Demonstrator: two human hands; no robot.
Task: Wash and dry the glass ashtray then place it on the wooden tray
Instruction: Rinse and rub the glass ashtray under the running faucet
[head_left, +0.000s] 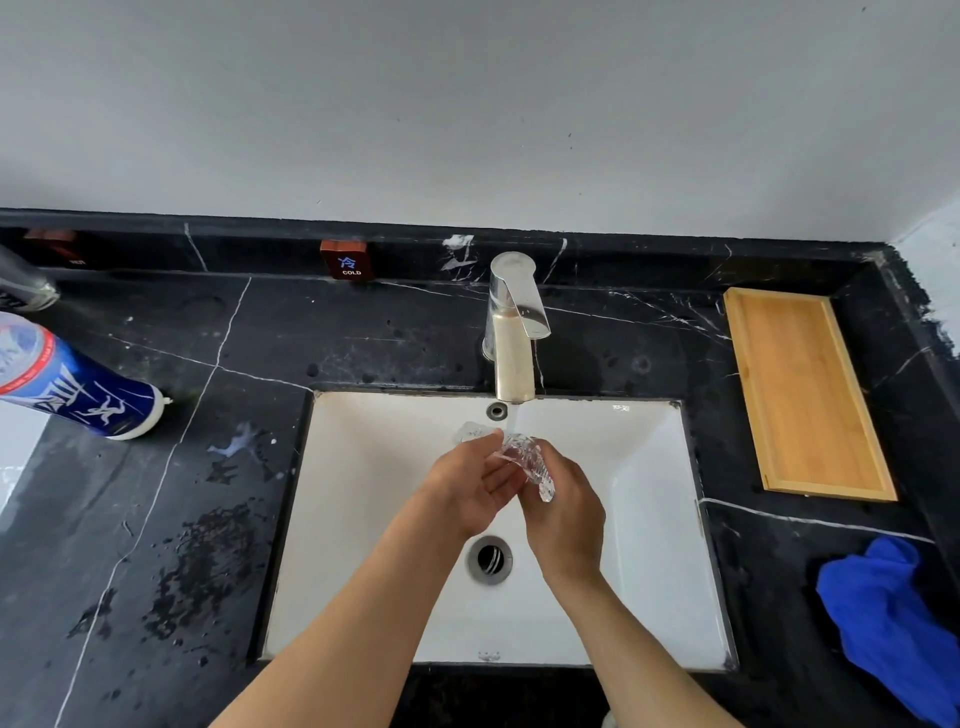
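The clear glass ashtray (527, 460) is held tilted on edge over the white sink (649, 519), under the stream from the chrome faucet (514, 322). My right hand (563, 514) grips it from the right and below. My left hand (470, 486) touches its left side, thumb and fingertips on the rim. The wooden tray (805, 395) lies empty on the black counter to the right of the faucet. A crumpled blue cloth (888, 618) rests on the counter at the near right.
A blue and white bottle (78, 384) lies on its side at the left of the black marble counter (182, 519), with another container (26, 286) behind it. Water spots mark the counter left of the sink. A red "COLD" tag (348, 260) stands on the back ledge.
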